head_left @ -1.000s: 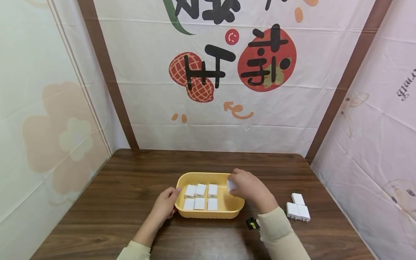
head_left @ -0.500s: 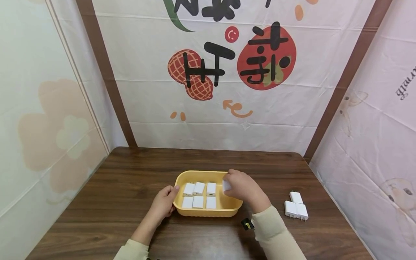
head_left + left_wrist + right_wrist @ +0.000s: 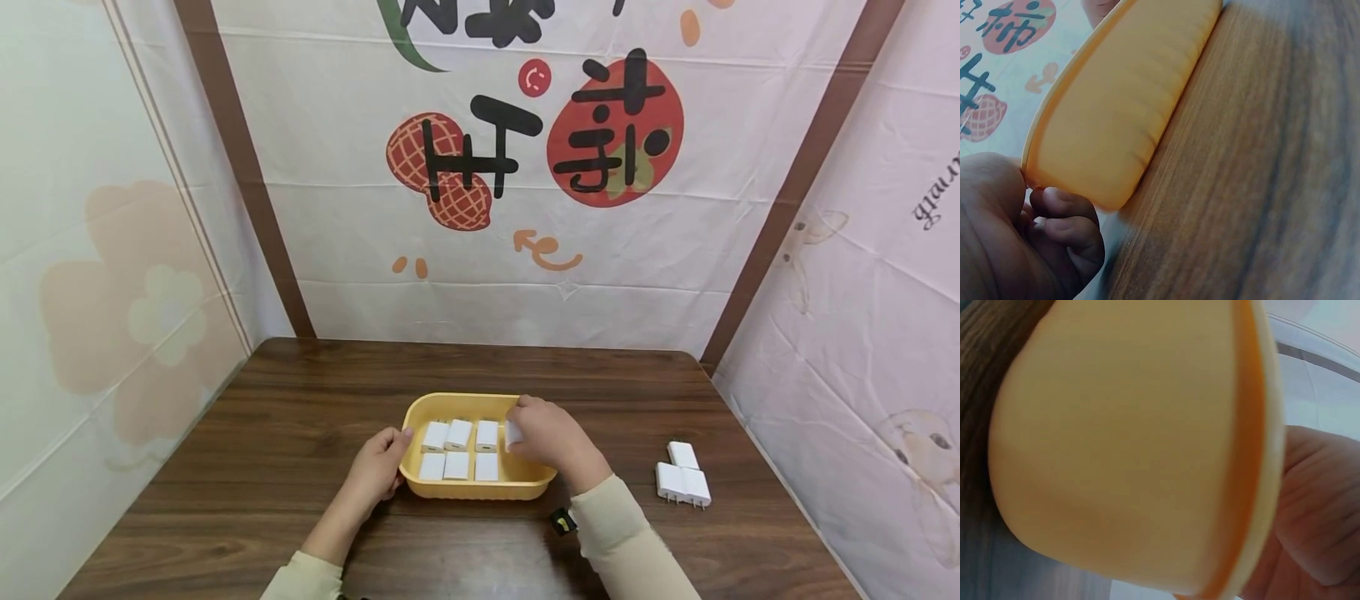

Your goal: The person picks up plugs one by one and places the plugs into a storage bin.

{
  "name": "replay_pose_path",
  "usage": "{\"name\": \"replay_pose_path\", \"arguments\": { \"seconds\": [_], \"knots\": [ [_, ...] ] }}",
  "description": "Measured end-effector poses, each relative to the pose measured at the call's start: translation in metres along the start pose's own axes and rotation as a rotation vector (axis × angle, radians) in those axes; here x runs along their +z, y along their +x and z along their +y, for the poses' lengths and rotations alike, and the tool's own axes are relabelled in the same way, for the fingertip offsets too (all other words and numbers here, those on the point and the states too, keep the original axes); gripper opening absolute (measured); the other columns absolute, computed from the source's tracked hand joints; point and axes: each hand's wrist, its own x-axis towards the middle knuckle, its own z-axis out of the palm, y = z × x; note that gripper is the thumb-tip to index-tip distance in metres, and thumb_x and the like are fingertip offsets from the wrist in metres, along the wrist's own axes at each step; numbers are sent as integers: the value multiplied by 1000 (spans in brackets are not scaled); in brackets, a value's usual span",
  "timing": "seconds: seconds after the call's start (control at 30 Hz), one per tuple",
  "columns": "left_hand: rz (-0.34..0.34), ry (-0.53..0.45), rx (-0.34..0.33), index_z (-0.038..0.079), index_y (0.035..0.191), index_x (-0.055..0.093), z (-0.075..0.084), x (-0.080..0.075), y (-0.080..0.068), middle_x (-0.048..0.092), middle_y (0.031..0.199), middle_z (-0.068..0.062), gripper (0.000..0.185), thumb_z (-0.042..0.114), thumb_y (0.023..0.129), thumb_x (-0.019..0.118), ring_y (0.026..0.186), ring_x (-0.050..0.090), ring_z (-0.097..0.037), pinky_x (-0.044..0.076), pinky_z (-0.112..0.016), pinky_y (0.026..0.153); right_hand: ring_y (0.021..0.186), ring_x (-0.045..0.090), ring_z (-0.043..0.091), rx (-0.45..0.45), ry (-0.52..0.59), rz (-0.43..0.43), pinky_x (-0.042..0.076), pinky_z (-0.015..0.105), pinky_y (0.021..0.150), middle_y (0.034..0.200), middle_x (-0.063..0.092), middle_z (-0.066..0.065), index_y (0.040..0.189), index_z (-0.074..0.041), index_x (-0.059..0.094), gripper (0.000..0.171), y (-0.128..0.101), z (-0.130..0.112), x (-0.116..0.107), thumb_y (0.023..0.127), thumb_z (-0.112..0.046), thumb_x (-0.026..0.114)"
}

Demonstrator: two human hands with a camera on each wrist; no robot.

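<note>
My left hand (image 3: 375, 468) grips the left end of a yellow plastic tray (image 3: 480, 492), thumb at the rim. In the left wrist view, its fingers (image 3: 1069, 231) curl against the tray's corner. Several white USB charger plugs (image 3: 457, 466) lie inside the tray in two rows, filling its left and middle parts. Over the right part, my right hand (image 3: 553, 437) reaches past the rim and pinches another white charger plug (image 3: 513, 435), partly hidden by the fingers. The right wrist view shows mostly the tray's outer end wall (image 3: 1116, 444), which hides the fingertips; the palm is beyond the rim.
Three more white charger plugs (image 3: 683, 477) sit together on the brown wooden table (image 3: 322, 392) to the right, two with prongs toward the front edge. A small black piece with a yellow mark (image 3: 563, 521) shows beside the right sleeve. Printed cloth walls (image 3: 480, 308) stand behind and at both sides.
My right hand has moved slightly left inside the tray with the charger plug, closer to the placed ones. My left hand keeps its grip on the tray.
</note>
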Motion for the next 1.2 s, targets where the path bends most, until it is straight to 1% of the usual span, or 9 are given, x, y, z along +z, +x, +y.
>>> {"name": "replay_pose_path", "arguments": {
  "seconds": [0.2,0.3,0.53,0.73,0.97,1.2],
  "knots": [
    [1,3,2,2,97,56,0,1,1,46,53,-3,43,42,108,49,45,41,-14,32,-23,40,79,60,18,-2,-24,16,53,35,67,101,66,5,92,-12,72,22,2,0,7,82,-28,84],
    [3,5,1,1,97,57,0,1,0,46,53,-3,43,42,108,49,45,41,-14,32,-23,39,80,60,18,-8,-36,19,53,35,68,101,66,5,92,-12,73,21,3,0,10,83,-28,83],
    [1,10,-6,2,98,57,1,0,0,46,53,-3,43,43,108,49,45,42,-14,32,-23,40,82,61,17,4,-46,-2,54,34,73,104,67,5,99,-10,74,25,5,0,16,86,-30,82],
    [0,15,-5,2,97,57,0,0,0,47,54,-4,43,44,108,49,46,42,-15,32,-23,40,88,64,19,4,-51,16,56,37,80,105,67,7,103,-7,75,31,5,0,20,85,-30,83],
    [5,19,-9,2,97,57,1,0,0,46,54,-3,42,42,108,49,45,42,-14,32,-23,39,90,65,20,-24,-82,41,56,37,84,103,67,6,102,-6,75,32,7,0,26,84,-31,84],
    [8,33,-10,2,98,58,3,0,-1,45,53,-2,41,41,108,49,46,43,-14,34,-23,40,95,65,22,-35,-91,36,55,37,87,104,67,8,104,-5,74,33,7,-2,26,86,-32,83]
  ]
}}
